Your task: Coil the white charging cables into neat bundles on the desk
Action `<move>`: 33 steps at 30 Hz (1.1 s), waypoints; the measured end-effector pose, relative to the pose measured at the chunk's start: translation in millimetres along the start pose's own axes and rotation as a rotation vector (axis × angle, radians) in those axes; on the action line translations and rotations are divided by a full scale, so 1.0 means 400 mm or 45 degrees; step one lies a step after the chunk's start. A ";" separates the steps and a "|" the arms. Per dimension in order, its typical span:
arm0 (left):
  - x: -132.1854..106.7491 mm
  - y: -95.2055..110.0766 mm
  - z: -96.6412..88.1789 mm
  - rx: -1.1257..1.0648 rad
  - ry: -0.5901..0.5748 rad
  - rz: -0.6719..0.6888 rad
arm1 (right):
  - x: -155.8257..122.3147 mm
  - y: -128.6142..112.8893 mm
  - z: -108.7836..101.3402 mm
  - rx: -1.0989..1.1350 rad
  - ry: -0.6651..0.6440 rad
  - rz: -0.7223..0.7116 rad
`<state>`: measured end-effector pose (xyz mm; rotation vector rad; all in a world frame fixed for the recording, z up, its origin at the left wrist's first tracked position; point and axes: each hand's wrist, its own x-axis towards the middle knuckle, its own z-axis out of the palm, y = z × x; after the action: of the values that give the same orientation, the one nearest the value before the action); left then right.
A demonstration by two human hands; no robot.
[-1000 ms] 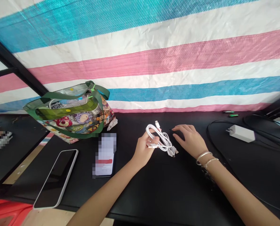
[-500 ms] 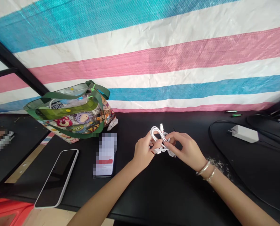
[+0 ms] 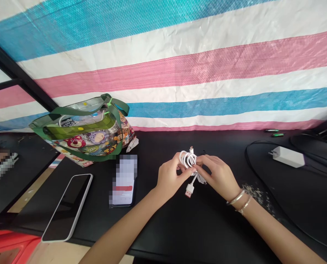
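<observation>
Between my two hands, above the black table, is a coiled white USB charging cable [image 3: 189, 159]. My left hand [image 3: 170, 172] pinches the left side of the coil with thumb and fingers. On the other side, my right hand [image 3: 216, 170] grips the bundle between thumb and forefinger; its wrist carries bracelets. One small plug points up above the coil, and the wide USB plug [image 3: 189, 190] dangles below it. Part of the coil is hidden behind the fingers.
A cartoon-print bag [image 3: 89, 135] with green handles stands at the left. Near it lie a lit phone [image 3: 124, 181] and a dark-screened phone [image 3: 67, 209]. A white power adapter [image 3: 288, 157], black cables and green batteries [image 3: 278, 135] are on the right, before a striped sheet [image 3: 179, 77].
The coil has turned and drawn tighter in my fingers. The wide USB plug, formerly by my left thumb, now hangs below the bundle. Both hands stay in nearly the same place.
</observation>
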<state>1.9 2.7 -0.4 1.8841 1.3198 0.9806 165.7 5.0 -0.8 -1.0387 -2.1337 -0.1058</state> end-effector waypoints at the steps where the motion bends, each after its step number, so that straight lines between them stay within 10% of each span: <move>1: 0.000 0.001 -0.001 -0.010 0.004 -0.006 | -0.001 -0.001 0.001 0.017 0.001 0.020; 18: 0.001 0.001 -0.004 -0.159 0.046 -0.054 | -0.011 -0.015 0.005 0.452 -0.018 0.469; 33: 0.003 -0.007 -0.012 -0.386 0.094 0.115 | 0.014 -0.018 -0.013 1.084 0.370 0.770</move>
<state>-3.3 4.9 0.1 1.7004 1.0645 1.2322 161.7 1.8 8.2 -0.9922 -1.2967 0.8155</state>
